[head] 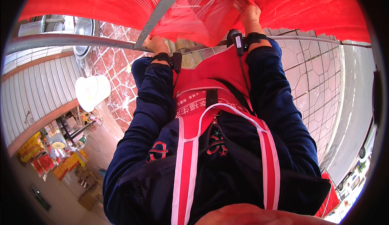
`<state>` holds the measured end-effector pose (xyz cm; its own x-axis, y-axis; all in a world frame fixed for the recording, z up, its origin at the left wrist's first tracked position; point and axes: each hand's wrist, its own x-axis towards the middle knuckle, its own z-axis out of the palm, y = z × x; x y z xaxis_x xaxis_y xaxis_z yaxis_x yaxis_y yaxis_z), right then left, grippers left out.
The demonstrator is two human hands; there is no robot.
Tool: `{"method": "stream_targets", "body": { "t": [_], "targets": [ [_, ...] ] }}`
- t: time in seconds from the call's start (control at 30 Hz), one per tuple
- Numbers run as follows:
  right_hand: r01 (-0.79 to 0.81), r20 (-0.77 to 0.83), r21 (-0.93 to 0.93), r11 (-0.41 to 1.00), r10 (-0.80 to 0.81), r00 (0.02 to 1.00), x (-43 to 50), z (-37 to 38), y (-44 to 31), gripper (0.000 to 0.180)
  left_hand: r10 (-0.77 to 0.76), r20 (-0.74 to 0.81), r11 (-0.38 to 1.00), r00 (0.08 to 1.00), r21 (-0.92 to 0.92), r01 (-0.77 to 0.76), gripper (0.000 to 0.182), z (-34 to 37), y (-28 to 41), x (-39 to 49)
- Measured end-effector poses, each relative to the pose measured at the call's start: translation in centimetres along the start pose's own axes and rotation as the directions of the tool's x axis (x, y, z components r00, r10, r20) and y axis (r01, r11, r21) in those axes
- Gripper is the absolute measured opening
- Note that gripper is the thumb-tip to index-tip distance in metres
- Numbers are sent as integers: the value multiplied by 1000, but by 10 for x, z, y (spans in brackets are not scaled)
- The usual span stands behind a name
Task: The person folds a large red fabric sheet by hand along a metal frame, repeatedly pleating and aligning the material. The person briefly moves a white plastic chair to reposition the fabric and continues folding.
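Observation:
A large red cloth with thin white printed lines spreads across the top of the view, sheer in its middle part. At the cloth's gathered edge is my right hand, holding a fold, with some fingers showing faintly through the fabric. My left hand is by the cloth's lower edge, beside the joint of a grey flat metal bar and a round metal rail. Its fingers are partly hidden there, so its grip cannot be made out. Both wrists carry black straps with small devices.
Red and white paving tiles lie below the rail. To the left are a white bucket-like object, a metal basin, a corrugated shutter and a cluttered shop interior. A road with parked vehicles runs along the right.

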<state>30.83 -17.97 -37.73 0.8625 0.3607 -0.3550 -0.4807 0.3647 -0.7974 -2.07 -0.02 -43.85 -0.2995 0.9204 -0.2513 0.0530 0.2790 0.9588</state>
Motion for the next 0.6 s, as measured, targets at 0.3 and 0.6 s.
{"method": "stream_targets", "body": {
  "t": [0.3,0.6],
  "targets": [
    [232,-83,-1,973,-231,969,14,-47,-47,29,-169,-47,974,985,-163,159,25,2,-19,41],
    [7,7,-234,972,-6,1000,-3,-51,-36,30,109,312,994,944,-38,-103,11,-33,2,-40]
  ]
}}
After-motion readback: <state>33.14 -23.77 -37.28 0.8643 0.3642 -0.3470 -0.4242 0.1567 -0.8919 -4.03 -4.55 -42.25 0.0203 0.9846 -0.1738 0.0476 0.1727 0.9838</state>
